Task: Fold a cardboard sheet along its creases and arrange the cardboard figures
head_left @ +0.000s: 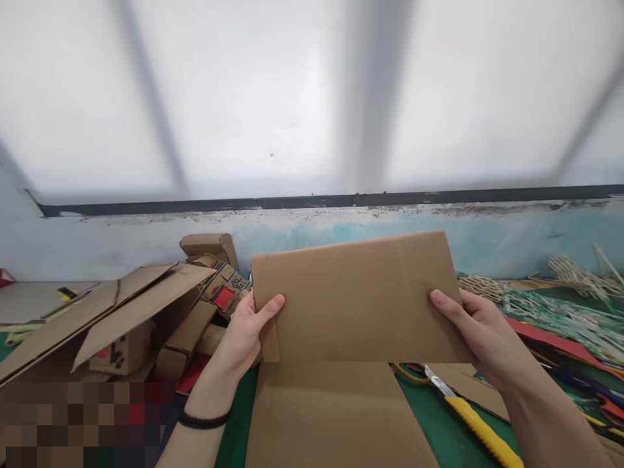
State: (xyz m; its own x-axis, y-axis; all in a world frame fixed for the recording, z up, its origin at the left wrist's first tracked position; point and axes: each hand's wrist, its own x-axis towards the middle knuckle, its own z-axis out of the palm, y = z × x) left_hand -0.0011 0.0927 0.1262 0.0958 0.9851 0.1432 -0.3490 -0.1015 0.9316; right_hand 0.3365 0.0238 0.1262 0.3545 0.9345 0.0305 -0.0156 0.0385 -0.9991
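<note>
My left hand (251,328) and right hand (480,325) pinch opposite sides of the cardboard panel (348,302), thumbs in front, probably to keep it flat and steady above the cardboard sheet (331,416); the yellow knife (480,426) lies to the right, seemingly within easy reach.
</note>
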